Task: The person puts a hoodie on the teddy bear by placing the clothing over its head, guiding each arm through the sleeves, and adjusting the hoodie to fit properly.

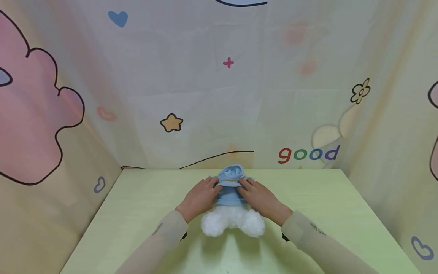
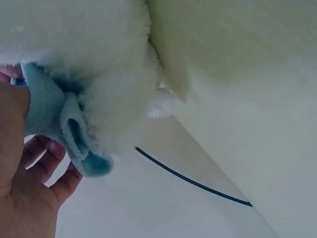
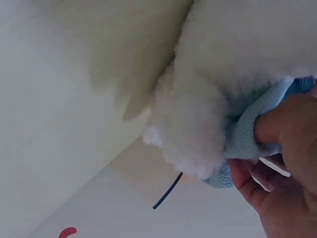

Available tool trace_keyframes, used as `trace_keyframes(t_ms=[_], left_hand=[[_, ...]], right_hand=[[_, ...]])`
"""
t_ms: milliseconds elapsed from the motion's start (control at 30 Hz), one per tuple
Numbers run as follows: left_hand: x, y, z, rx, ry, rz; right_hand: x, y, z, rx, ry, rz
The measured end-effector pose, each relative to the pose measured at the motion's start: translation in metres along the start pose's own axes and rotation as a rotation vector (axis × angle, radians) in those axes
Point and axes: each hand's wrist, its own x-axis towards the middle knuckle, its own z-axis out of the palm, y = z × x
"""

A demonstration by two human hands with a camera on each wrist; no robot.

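A white fluffy plush toy [image 1: 213, 222] stands mid-table, its two rounded feet toward me. Light blue doll clothing [image 1: 230, 196], which looks like a small hoodie, covers its upper part. My left hand [image 1: 200, 198] grips the clothing's left side; the left wrist view shows the blue fabric [image 2: 42, 101] between thumb and fingers, with a loose folded piece hanging beside them. On the other side my right hand [image 1: 261, 199] pinches the fabric. In the right wrist view the thumb reaches inside the fabric's edge [image 3: 242, 136], with fingers outside. The toy's head is hidden.
The pale green table [image 1: 143, 213] carries the toy. Behind it hangs a light curtain [image 1: 205, 87] printed with a star, a flower and the word "good". Patterned curtains also close off the left [image 1: 27, 228] and right [image 1: 393, 152] sides.
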Motion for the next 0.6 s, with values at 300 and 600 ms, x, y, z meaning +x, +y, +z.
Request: trace_keyframes(t_ms=[300,600], left_hand=[[0.021,-0.017,-0.011,-0.175,-0.016,-0.024],[0.045,-0.032,-0.019,-0.196,0.006,-0.035]], right_hand=[[0.013,0.023,-0.007,0.027,0.024,0.056],[0.024,0.052,-0.015,0.020,0.058,0.065]])
